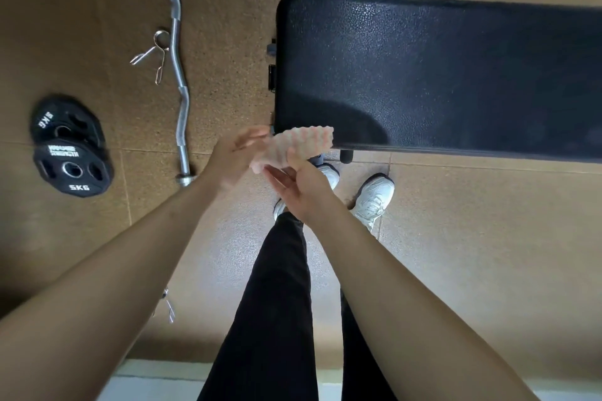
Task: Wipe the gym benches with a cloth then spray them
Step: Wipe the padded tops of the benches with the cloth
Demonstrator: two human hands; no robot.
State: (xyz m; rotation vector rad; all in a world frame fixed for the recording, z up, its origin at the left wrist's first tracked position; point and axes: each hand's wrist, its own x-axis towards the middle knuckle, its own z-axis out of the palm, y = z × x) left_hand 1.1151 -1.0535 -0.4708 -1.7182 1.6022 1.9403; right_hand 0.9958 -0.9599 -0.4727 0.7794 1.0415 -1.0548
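The right hand (303, 192) pinched the cloth (301, 145), the left hand (233, 158) gripping it or not I cannot tell, so it could slip before reaching the surface (439, 75) just beyond.

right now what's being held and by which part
A pink cloth: the left hand holds its left end, the right hand pinches its near edge, thumb on top.

1 bench (423, 75), 1 cloth (303, 143), 2 plates (73, 168), 1 bar (177, 26)

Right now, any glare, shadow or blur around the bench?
Head view: soft glare on the bench pad; a dark rounded shadow across its near corner; the left hand and cloth are motion-blurred; the wide lens bows its edges.
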